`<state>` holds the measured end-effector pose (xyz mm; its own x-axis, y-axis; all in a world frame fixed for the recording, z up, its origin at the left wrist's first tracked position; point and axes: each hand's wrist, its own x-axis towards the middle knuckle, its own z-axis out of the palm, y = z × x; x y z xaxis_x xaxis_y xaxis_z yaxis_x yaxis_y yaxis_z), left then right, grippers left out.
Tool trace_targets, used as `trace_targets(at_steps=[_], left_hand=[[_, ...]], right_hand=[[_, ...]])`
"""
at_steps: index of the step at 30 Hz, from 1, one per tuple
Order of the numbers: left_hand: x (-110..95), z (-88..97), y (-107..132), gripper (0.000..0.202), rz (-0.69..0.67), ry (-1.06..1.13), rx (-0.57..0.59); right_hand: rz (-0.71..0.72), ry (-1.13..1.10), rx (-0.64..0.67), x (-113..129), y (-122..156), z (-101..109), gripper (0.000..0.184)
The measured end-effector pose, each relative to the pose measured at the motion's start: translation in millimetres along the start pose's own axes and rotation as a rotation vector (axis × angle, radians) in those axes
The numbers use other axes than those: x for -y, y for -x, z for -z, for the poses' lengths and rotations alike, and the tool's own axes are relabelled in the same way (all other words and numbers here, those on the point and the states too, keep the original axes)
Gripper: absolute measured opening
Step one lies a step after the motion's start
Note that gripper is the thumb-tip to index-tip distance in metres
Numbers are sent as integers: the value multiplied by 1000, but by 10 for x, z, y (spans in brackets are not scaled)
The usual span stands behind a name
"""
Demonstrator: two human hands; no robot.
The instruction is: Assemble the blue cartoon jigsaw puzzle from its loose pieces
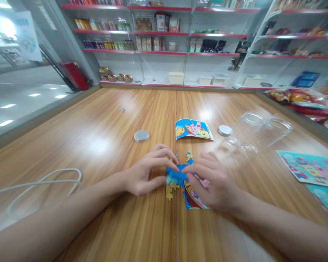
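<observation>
Work surface: a tabletop (104, 225) with streaked wood-grain finish, mild sheen and one straight seam. Across that seam, between the two hands, lies a partly assembled jigsaw puzzle (175, 171), flat, printed in blue, yellow and dark red, its edges knobbed and notched where pieces end. A blue-and-yellow puzzle piece (189, 156) sits at its far side; whether it is joined cannot be told.

Left hand (153, 169): arched, thumb and fingers well apart, at the puzzle's left edge. Right hand (214, 178): bent over the puzzle's right part, thumb and forefinger close together; whether they pinch a piece cannot be told.

Beyond the hands: one glossy rectangular picture card (194, 129), bowed upward.

Count of remaining items: two round lids, one dull silver metal lid (141, 135) left of the card and one whitish lid (225, 130) to its right; two clear, smooth cylindrical jars (258, 133), side by side; two printed sheets (310, 169), overlapping at the right; one small shiny object (123, 109), too small to identify; one looped white cable (57, 171) at left.
</observation>
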<state>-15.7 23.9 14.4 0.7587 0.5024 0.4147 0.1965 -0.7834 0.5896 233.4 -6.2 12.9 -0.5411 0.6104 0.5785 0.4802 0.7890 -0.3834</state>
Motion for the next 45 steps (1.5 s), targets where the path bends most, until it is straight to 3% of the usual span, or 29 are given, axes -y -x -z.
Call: trace_targets(at_steps=[2,5,7,10,18,26,30,35,38,45], left_hand=[[37,-13,19,26,78,-35,-179],[119,-64,60,21,222,-147,-444],[171,-97,88,21,312,-213,-556],[222,-124,125,27,371,-279,-615],[165,-155,133,38,234,-227,-480],[208,-200,149,38,-173,-191,-138],[267,-215,184,29,-322,-181,-13],[303,-170,190,35,-317,-82,85],[298,-153,192,37,-300,-66,105],[304,-139,215,37,-269,-98,127]], right_hand=[[-138,-16,-141,-95,7,25,15],[-376,-83,-254,-193,13,35,18],[-472,-129,-305,-218,10,30,19],[-505,-149,-355,-223,1,21,21],[-441,-177,-327,-291,13,-26,22],[-350,-154,-154,-434,81,-39,24],[-135,-147,-25,-401,62,-33,21],[139,-55,234,-278,3,-42,20],[168,16,341,-228,-5,-42,20],[147,14,395,-240,14,-48,23]])
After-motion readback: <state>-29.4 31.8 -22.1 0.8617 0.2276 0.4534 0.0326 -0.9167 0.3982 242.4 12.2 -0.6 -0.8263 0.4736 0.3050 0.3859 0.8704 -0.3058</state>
